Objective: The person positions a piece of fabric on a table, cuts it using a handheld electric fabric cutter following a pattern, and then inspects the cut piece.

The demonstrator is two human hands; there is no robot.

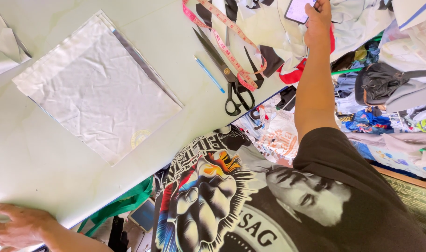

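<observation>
We see the right hand (318,21) gripping a white-backed smartphone (298,9), beyond the black-handled steel scissors (227,74) on the pale green table (35,154). The left hand (17,227) lies flat, fingers spread, on the table's near edge, well apart from the scissors, past a crumpled white fabric sheet (98,88).

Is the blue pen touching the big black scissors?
Apart. The head view shows the blue pen lying beside the black scissors, with a clear strip of bare table between them along the pen's whole length.
</observation>
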